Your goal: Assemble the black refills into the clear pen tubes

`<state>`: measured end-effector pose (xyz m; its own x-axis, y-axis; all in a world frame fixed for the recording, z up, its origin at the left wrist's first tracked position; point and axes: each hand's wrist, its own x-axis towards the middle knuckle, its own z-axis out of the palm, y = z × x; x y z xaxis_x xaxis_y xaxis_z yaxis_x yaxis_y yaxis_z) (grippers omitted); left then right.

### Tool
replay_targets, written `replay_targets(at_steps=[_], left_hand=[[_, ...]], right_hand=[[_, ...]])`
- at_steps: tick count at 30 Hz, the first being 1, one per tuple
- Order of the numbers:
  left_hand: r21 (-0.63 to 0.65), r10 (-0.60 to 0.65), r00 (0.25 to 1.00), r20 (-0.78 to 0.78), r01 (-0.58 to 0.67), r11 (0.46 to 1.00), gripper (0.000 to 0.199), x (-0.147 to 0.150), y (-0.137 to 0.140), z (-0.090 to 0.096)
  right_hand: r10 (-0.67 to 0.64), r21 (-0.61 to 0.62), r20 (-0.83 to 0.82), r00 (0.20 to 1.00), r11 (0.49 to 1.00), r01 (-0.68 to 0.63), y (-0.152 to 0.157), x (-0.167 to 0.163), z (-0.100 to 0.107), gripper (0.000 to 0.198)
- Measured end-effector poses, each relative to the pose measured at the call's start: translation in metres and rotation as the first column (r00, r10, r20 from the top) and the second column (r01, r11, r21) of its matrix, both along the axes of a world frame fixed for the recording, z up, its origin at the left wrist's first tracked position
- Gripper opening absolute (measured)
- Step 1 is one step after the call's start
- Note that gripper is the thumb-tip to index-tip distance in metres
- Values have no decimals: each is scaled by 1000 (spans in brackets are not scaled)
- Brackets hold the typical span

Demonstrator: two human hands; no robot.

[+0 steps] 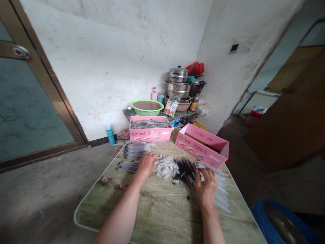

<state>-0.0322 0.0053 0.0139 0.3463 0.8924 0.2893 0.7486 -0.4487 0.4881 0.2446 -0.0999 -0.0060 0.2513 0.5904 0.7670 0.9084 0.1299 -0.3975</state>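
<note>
My left hand (146, 166), fingers bent, is by pens (128, 166) near the tabletop's (165, 211) left edge; from here I can't tell its grip. My right hand (207, 186) curls round a white bit (202, 176), by clear tubes (222, 195) near the right edge.

Across the counter (157, 213), left to right, lie rows of pens (135, 150), a heap of short pieces (166, 167), a heap of thin tips (186, 169) and a spread of tubes (222, 191). Behind stand a left carton (151, 136), holding sticks (149, 124), and a right carton (200, 149); beyond, a basin (147, 112) sits left of pots (178, 88).
</note>
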Motion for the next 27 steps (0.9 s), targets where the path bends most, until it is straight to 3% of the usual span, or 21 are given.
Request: replay_targets(at_steps=[4, 7, 9, 11, 14, 17, 22, 25, 27], left_hand=[[202, 38, 963, 267, -94, 975, 15, 3, -5, 12], [231, 96, 821, 563, -268, 935, 18, 6, -7, 15], [162, 101, 660, 745, -325, 932, 20, 7, -5, 13], [58, 76, 456, 887, -272, 961, 25, 8, -1, 10], [-79, 85, 130, 988, -51, 996, 32, 11, 5, 7], [-153, 165, -68, 984, 155, 976, 34, 18, 5, 5], [-184, 255, -164, 953, 355, 917, 38, 37, -4, 3], [-182, 255, -144, 956, 390, 902, 36, 44, -10, 3], [-195, 250, -89, 964, 403, 894, 36, 47, -13, 4]], right_hand=[[72, 14, -19, 997, 997, -71, 0, -11, 2, 23], [125, -23, -48, 991, 992, -126, 0, -22, 3, 23], [151, -53, -79, 985, 986, -156, 0, -29, 4, 24], [175, -71, -117, 977, 980, -184, 0, -34, 5, 26], [212, -97, -169, 963, 968, -230, -1, -41, 7, 31], [253, -186, -265, 931, 933, -306, -4, -48, 13, 38], [330, -308, -484, 810, 803, -511, -8, -63, 19, 51], [352, -264, -617, 704, 750, -607, -5, -66, 15, 51], [352, -214, -702, 619, 725, -655, -2, -64, 11, 47]])
